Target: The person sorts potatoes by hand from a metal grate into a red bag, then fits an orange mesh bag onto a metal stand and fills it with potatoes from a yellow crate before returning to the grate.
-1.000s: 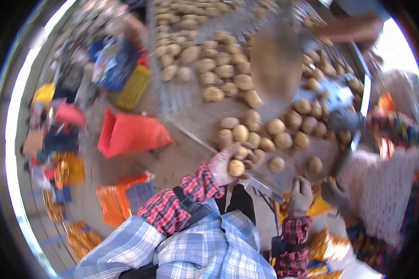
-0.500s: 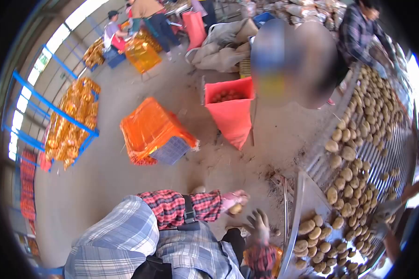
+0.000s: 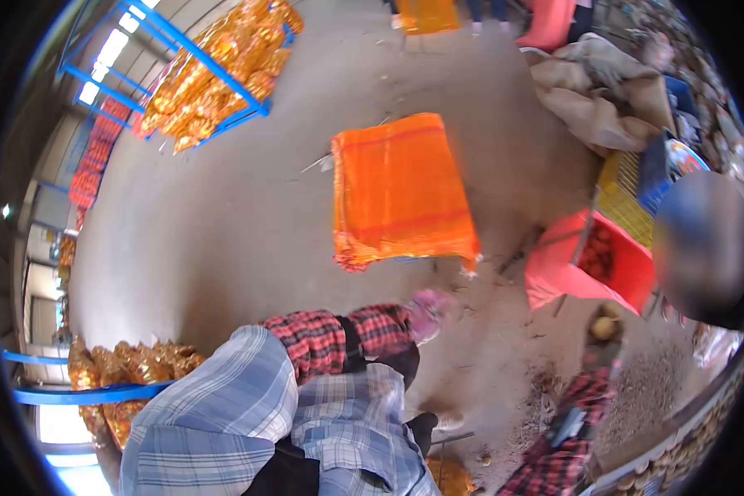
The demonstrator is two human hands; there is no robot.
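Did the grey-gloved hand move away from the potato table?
Yes. The grey-gloved right hand has swung from the metal potato table toward the open red mesh sack, a round brown potato at its fingertips.

A potato (image 3: 605, 327) sits in the right hand (image 3: 603, 339), which wears a dark glove and is stretched out from a red plaid sleeve. The potato is round, tan and dusty, and its upper side shows above the fingers, blurred. Just above that hand stands a red bin (image 3: 554, 277), tilted, its open mouth showing more potatoes (image 3: 599, 252) of a reddish tone heaped inside. The left hand (image 3: 428, 312), in a pink glove, is blurred and well apart to the left; whether it holds anything cannot be told.
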